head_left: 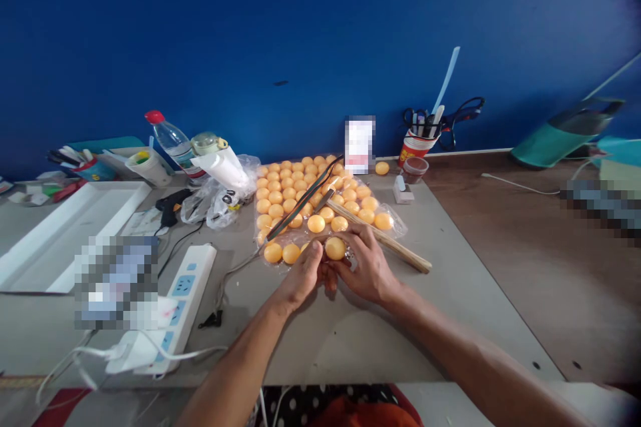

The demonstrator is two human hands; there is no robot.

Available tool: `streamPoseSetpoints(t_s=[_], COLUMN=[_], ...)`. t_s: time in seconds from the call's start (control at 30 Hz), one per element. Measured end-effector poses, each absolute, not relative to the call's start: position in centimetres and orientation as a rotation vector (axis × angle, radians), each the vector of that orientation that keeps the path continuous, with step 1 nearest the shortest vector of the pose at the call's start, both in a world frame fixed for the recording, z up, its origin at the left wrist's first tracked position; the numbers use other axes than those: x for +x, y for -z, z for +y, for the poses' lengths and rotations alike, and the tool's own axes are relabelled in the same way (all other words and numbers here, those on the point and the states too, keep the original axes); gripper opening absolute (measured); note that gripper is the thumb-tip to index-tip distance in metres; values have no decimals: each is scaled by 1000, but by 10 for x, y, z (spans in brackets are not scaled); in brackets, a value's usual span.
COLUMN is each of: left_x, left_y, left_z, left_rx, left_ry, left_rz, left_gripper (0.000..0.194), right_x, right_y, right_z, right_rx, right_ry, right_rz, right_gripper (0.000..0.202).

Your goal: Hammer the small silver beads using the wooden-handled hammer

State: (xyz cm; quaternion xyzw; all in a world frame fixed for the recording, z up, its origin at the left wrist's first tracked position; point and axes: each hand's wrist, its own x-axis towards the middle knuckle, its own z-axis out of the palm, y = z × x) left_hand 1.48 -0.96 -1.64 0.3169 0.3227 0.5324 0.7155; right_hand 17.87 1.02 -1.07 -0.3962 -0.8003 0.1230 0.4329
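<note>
An orange ball (335,248), like a table-tennis ball, sits between my two hands at the near edge of the others. My left hand (306,273) is closed at its left side, thumb up against it. From the right, my right hand (368,263) curls its fingers round the same ball. Some fingertips are hidden beneath it. Beyond them, many orange balls (289,193) lie in rows in clear plastic wrap (395,219). Across these rest a dark, narrow tool (300,203) with a grey cord and a wooden stick (388,240) with a dark metal end.
On the left are a white power strip (187,287) with plugs and cords, a white tray (113,203), a black glue gun (173,205) and a bottle (173,143). A cup of tools (418,145) stands back right by a small round container (415,169). A blue wall (300,33) rises behind.
</note>
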Motion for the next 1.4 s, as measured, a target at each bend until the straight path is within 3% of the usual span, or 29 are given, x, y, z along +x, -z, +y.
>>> streamPoseSetpoints(t_s=[0.2, 0.73, 1.4], left_x=[17, 16, 15], left_y=[-7, -5, -5], left_z=[-8, -6, -5], left_rx=[978, 944, 1004], left_ry=[-1027, -1066, -999], left_rz=[784, 891, 928], left_gripper=[48, 31, 32], right_x=[186, 187, 190], right_y=[9, 10, 8], right_z=[17, 18, 19], right_rx=[-980, -875, -894], right_ry=[-165, -292, -446], right_rz=[-2036, -2098, -2072], right_gripper=[40, 42, 39])
